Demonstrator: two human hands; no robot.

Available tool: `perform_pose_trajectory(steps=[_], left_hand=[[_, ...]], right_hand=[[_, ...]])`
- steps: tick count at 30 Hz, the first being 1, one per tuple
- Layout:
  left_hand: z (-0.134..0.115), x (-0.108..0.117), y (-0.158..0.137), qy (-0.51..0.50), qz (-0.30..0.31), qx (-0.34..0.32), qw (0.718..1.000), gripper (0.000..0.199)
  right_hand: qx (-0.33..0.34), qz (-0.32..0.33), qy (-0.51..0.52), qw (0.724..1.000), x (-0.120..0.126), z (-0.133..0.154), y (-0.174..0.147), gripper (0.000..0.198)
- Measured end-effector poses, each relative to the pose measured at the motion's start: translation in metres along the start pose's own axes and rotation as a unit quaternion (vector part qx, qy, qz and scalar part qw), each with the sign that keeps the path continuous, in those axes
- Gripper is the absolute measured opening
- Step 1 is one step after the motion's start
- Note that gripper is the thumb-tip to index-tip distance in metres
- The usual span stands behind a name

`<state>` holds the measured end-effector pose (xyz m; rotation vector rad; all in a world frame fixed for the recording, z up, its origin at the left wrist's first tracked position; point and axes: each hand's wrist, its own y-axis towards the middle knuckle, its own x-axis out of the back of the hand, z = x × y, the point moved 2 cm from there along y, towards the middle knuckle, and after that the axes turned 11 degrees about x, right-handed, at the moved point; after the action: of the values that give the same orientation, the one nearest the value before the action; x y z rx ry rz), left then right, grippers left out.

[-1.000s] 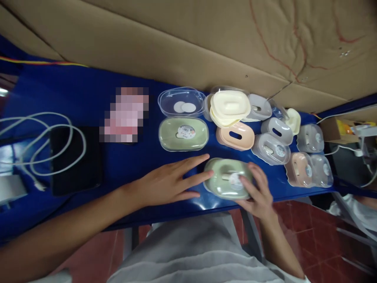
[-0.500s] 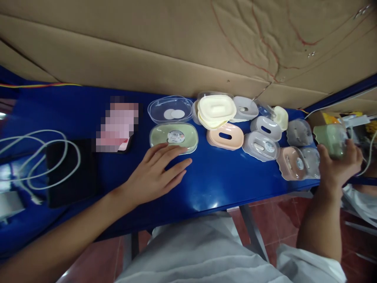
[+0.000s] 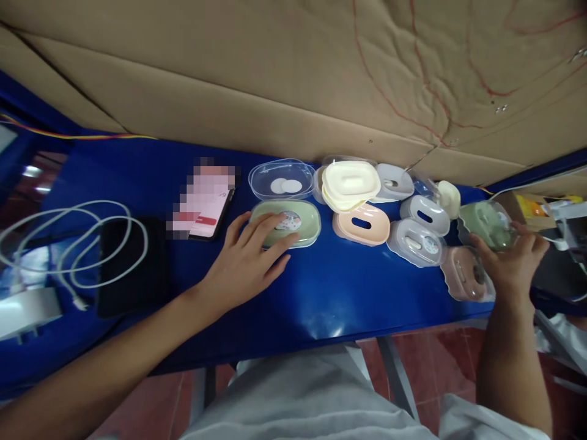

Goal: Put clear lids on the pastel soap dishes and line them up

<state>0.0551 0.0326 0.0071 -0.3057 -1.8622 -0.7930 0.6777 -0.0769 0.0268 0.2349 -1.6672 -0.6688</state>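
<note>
My left hand (image 3: 243,260) has its fingers spread, their tips resting on a green oval plastic box (image 3: 307,231) with a clear cover and a round sticker. Off to the right, my right hand (image 3: 512,260) grips another green box (image 3: 486,221) with a clear cover, its fingers around the near side. That box is above a brownish-pink box (image 3: 460,272) with a clear cover; whether they touch I cannot tell. Two clear oval covers (image 3: 266,178) with white round labels lie behind the left-hand box.
Cream lids (image 3: 352,183), a peach slotted piece (image 3: 360,229), a grey slotted piece (image 3: 438,220) and a grey covered box (image 3: 413,247) line the blue table (image 3: 293,305). A phone (image 3: 206,211), black pouch (image 3: 137,287) and white cable (image 3: 98,205) lie left. Cardboard (image 3: 275,91) stands behind.
My right hand has brought the green box left from beyond the table's right end, over the other boxes. My left fingers have moved further onto the near green box. The view has shifted.
</note>
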Motion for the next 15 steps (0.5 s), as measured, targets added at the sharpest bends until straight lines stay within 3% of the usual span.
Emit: perform_pose_trajectory(steps=[4,8,12,15], left_hand=[[0.0,0.001,0.001,-0.012,0.001,0.013,1.0,0.036],[0.0,0.001,0.0,0.002,-0.008,0.005,1.0,0.032],[0.0,0.001,0.0,0.014,-0.012,0.0,1.0,0.034],[-0.001,0.002,0.0,0.011,-0.007,0.002,1.0,0.035]], right_hand=[[0.064,0.01,-0.026,0.998,0.029,0.025,-0.005,0.098],[0.086,0.052,-0.102,0.99,0.057,0.027,-0.009,0.088],[0.116,0.126,-0.092,0.981,0.052,0.026,-0.006,0.075],[0.128,0.133,-0.075,0.98,0.037,0.027,0.003,0.066]])
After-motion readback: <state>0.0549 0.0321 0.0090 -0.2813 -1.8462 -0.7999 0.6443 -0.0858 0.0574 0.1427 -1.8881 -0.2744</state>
